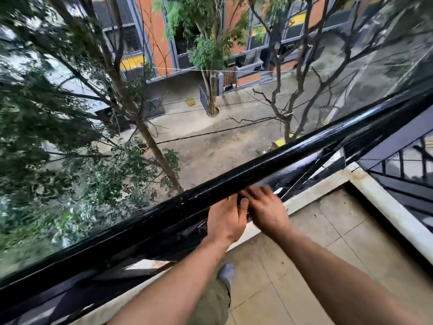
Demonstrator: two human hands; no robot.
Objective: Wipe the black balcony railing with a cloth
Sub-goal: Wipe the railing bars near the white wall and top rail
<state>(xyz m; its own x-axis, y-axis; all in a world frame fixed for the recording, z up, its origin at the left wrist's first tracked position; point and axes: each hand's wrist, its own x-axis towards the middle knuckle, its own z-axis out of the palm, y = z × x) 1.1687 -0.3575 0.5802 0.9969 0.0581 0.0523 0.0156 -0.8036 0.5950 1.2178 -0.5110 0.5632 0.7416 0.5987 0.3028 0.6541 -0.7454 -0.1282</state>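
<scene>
Forearms (178, 275) outstretched, hands (226, 219) (267, 208) together at black railing (269, 163)

Pale square floor tiles (328, 233) cover the near right, edged by a stained whitish kerb (389, 207). Far below lies a grey concrete street (210, 151) in soft, even daylight. A leafy tree (46, 137) fills the left and a bare-branched tree (293, 102) stands to the right. Across the street is an orange building (154, 31) with grey frames and yellow bands.
</scene>
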